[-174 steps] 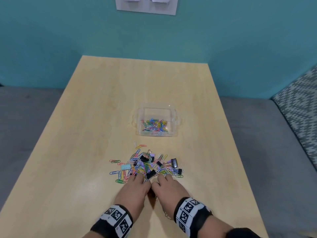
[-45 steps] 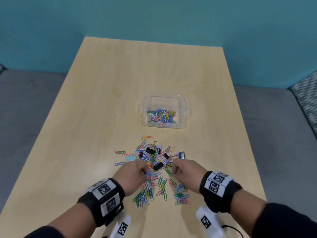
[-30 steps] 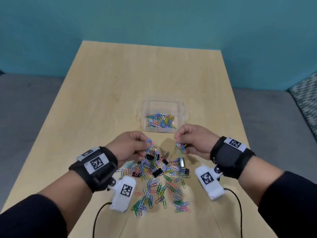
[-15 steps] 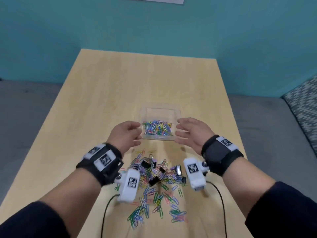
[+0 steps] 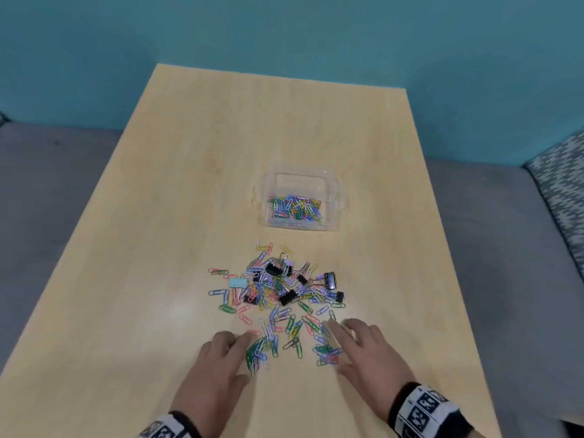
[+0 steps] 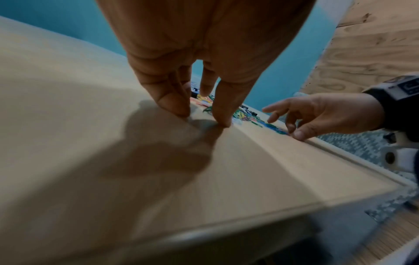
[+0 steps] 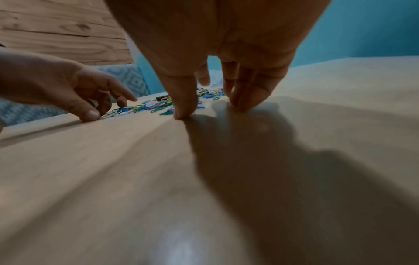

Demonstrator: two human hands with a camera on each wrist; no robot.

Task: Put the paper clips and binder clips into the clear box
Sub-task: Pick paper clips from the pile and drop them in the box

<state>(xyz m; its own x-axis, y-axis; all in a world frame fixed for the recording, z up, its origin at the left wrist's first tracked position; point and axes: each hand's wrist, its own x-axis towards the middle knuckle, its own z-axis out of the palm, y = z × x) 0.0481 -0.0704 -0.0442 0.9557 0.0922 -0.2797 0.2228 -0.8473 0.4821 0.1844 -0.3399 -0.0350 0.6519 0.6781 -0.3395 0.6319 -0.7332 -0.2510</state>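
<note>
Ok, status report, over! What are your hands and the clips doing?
Left hand and right hand open, fingertips on table. Clip pile loose between them; some clips in clear box. Nothing blocking.

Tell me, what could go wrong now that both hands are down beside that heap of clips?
1. The left hand and right hand flank the loose paper clips; a sweep inward could skid some toward the table's near edge.
2. The black binder clips sit tangled in the heap, so a handful may drag others and drop them.
3. The clear box is small and light-looking; a clumsy drop could nudge it.
</note>
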